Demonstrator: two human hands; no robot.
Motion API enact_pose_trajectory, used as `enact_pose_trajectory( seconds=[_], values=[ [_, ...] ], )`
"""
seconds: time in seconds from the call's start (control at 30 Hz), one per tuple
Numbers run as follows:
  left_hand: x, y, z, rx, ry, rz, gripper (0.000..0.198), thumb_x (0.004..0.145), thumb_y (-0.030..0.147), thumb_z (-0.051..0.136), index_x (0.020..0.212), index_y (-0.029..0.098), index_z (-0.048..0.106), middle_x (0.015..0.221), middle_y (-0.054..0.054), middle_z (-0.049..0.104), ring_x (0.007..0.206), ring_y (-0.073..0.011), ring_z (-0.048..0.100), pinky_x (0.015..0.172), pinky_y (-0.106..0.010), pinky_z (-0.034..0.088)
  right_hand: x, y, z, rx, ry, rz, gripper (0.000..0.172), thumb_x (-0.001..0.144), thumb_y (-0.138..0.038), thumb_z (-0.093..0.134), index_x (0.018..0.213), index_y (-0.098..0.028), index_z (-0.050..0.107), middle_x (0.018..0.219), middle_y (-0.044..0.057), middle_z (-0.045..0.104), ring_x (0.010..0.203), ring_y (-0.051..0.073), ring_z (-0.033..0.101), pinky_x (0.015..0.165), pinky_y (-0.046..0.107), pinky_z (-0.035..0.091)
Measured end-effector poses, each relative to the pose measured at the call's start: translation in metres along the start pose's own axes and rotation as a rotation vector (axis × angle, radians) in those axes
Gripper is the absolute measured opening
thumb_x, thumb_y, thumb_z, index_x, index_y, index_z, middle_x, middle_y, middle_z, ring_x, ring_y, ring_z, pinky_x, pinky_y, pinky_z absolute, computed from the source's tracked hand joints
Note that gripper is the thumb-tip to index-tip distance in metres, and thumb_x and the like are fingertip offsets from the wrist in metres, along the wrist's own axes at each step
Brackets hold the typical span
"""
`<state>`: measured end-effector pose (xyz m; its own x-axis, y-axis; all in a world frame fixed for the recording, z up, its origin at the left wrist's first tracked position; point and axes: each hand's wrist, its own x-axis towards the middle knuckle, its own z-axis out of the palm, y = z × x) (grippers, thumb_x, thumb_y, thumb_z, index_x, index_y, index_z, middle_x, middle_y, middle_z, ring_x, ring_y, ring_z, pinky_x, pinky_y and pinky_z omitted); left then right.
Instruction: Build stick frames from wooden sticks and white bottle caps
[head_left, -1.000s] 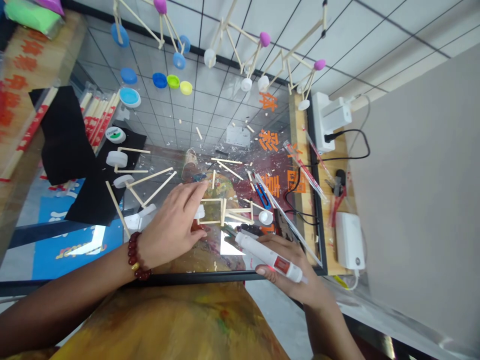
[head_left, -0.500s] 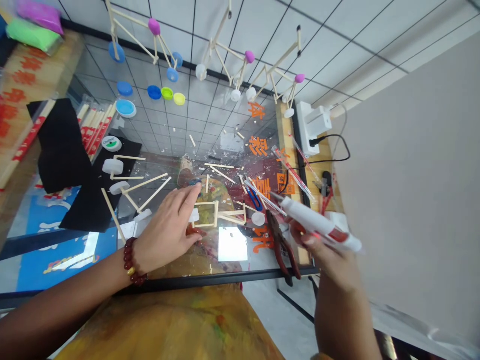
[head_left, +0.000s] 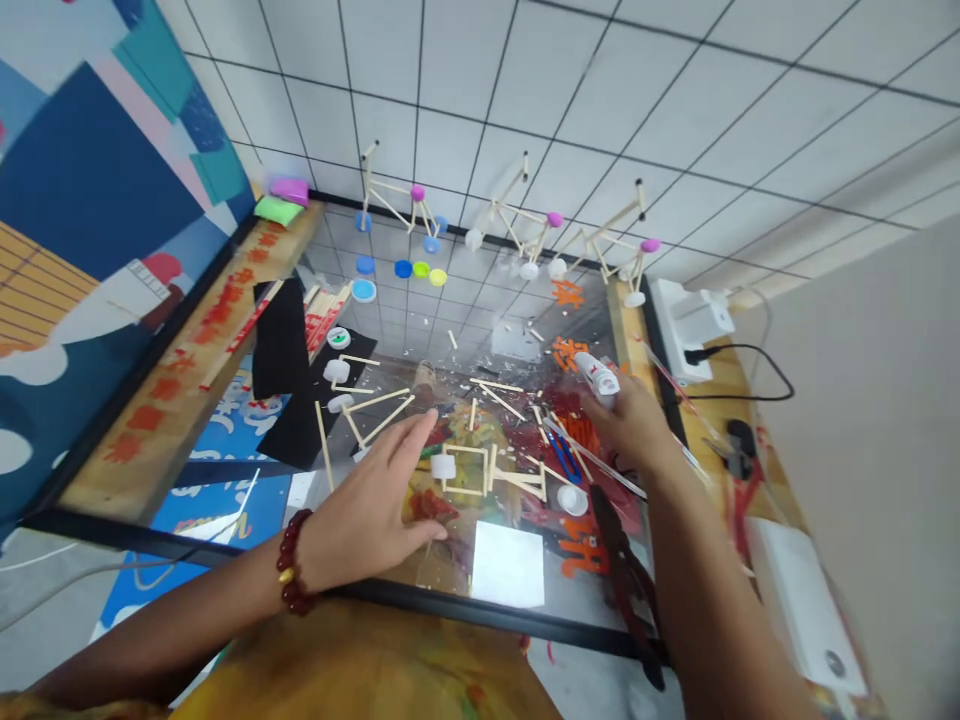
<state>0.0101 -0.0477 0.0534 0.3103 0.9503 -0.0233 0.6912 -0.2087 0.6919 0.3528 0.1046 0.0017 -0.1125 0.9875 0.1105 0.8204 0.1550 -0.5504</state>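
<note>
My right hand point(head_left: 636, 425) is closed around a white hot glue gun point(head_left: 598, 376), raised over the right part of the glass table; its nozzle is hard to make out. My left hand point(head_left: 371, 500) hovers above the front of the table with fingers stretched and thumb apart, holding nothing. Just right of its fingers lies a frame of thin wooden sticks point(head_left: 489, 470) with a white bottle cap point(head_left: 443, 466) at its left end. A round white cap point(head_left: 572, 499) rests by its right end. Left of that hand are stick pieces point(head_left: 379, 402) joined to white caps.
Dark-handled pliers point(head_left: 622, 575) lie at the front right edge. A blue clip-like tool point(head_left: 564, 455) is among loose sticks. Stick figures with pink heads point(head_left: 553, 220) stand along the back. A power strip point(head_left: 679, 330) with a cable sits right; black sheets point(head_left: 281, 340) and packaged chopsticks lie left.
My right hand has carried the glue gun inward and away from me, from beside the pliers to over the orange lettering. My left hand stays open by the stick frame. The view has tilted upward.
</note>
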Motion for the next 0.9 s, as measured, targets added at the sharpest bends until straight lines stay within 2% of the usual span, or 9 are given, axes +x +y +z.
enact_pose_trajectory(
  seconds=[0.13, 0.27, 0.4, 0.5, 0.6, 0.73, 0.8, 0.9],
  values=[
    [-0.020, -0.006, -0.010, -0.021, 0.136, 0.013, 0.087, 0.085, 0.030, 0.070, 0.155, 0.029, 0.020, 0.152, -0.013, 0.045, 0.141, -0.0304, 0.044, 0.115, -0.049, 0.043, 0.012, 0.003, 0.016, -0.320, -0.018, 0.011, 0.041, 0.082, -0.056, 0.058, 0.089, -0.016, 0.061, 0.087, 0.014, 0.062, 0.094, 0.032, 0.056, 0.082, 0.044, 0.046],
    [-0.029, -0.029, -0.024, 0.008, 0.414, 0.009, 0.063, 0.087, 0.025, 0.067, 0.145, 0.028, 0.041, 0.140, -0.010, 0.056, 0.130, -0.0274, 0.055, 0.111, -0.044, 0.047, 0.016, -0.003, 0.027, -0.438, -0.032, 0.069, 0.061, 0.073, -0.060, 0.070, 0.108, -0.010, 0.063, 0.102, 0.020, 0.062, 0.100, 0.036, 0.058, 0.085, 0.045, 0.047],
    [-0.023, -0.061, -0.048, 0.134, 0.634, -0.064, 0.052, 0.085, 0.026, 0.068, 0.135, 0.022, 0.052, 0.126, -0.011, 0.063, 0.115, -0.0263, 0.063, 0.103, -0.042, 0.051, 0.014, -0.008, 0.030, -0.450, -0.028, 0.062, 0.066, 0.068, -0.056, 0.076, 0.113, -0.009, 0.064, 0.107, 0.021, 0.062, 0.099, 0.035, 0.060, 0.084, 0.044, 0.048],
    [-0.011, -0.081, -0.067, 0.226, 0.698, -0.134, 0.037, 0.086, 0.029, 0.064, 0.121, 0.018, 0.063, 0.118, -0.011, 0.067, 0.106, -0.0249, 0.065, 0.095, -0.038, 0.053, 0.012, -0.009, 0.028, -0.457, -0.087, 0.048, 0.066, 0.066, -0.054, 0.077, 0.113, -0.009, 0.065, 0.106, 0.020, 0.065, 0.100, 0.035, 0.061, 0.085, 0.043, 0.049],
    [0.006, -0.093, -0.082, 0.231, 0.639, -0.244, 0.023, 0.086, 0.033, 0.061, 0.101, 0.018, 0.071, 0.101, -0.007, 0.072, 0.093, -0.0219, 0.068, 0.084, -0.032, 0.052, 0.008, -0.008, 0.024, -0.439, -0.138, 0.018, 0.067, 0.066, -0.052, 0.076, 0.117, -0.010, 0.064, 0.108, 0.018, 0.067, 0.101, 0.034, 0.062, 0.086, 0.043, 0.049],
    [0.030, -0.099, -0.090, 0.213, 0.469, -0.436, 0.028, 0.083, 0.046, 0.063, 0.087, 0.020, 0.072, 0.082, -0.004, 0.073, 0.079, -0.0202, 0.068, 0.069, -0.028, 0.046, -0.001, -0.010, 0.014, -0.391, -0.179, -0.033, 0.071, 0.066, -0.046, 0.077, 0.125, -0.010, 0.061, 0.114, 0.018, 0.066, 0.107, 0.034, 0.061, 0.091, 0.044, 0.049],
    [0.040, -0.100, -0.088, 0.244, 0.399, -0.497, 0.036, 0.079, 0.054, 0.065, 0.090, 0.020, 0.072, 0.080, -0.004, 0.073, 0.079, -0.0216, 0.067, 0.066, -0.028, 0.042, -0.009, -0.015, 0.004, -0.380, -0.107, -0.038, 0.067, 0.067, -0.045, 0.077, 0.124, -0.012, 0.063, 0.118, 0.020, 0.064, 0.112, 0.034, 0.060, 0.094, 0.044, 0.048],
    [0.052, -0.103, -0.082, 0.281, 0.317, -0.520, 0.044, 0.075, 0.058, 0.067, 0.095, 0.019, 0.072, 0.076, -0.004, 0.072, 0.079, -0.0235, 0.067, 0.063, -0.029, 0.039, -0.024, -0.027, -0.013, -0.346, 0.067, -0.035, 0.054, 0.076, -0.046, 0.072, 0.120, -0.015, 0.067, 0.124, 0.020, 0.062, 0.114, 0.031, 0.061, 0.097, 0.043, 0.048]
  ],
)
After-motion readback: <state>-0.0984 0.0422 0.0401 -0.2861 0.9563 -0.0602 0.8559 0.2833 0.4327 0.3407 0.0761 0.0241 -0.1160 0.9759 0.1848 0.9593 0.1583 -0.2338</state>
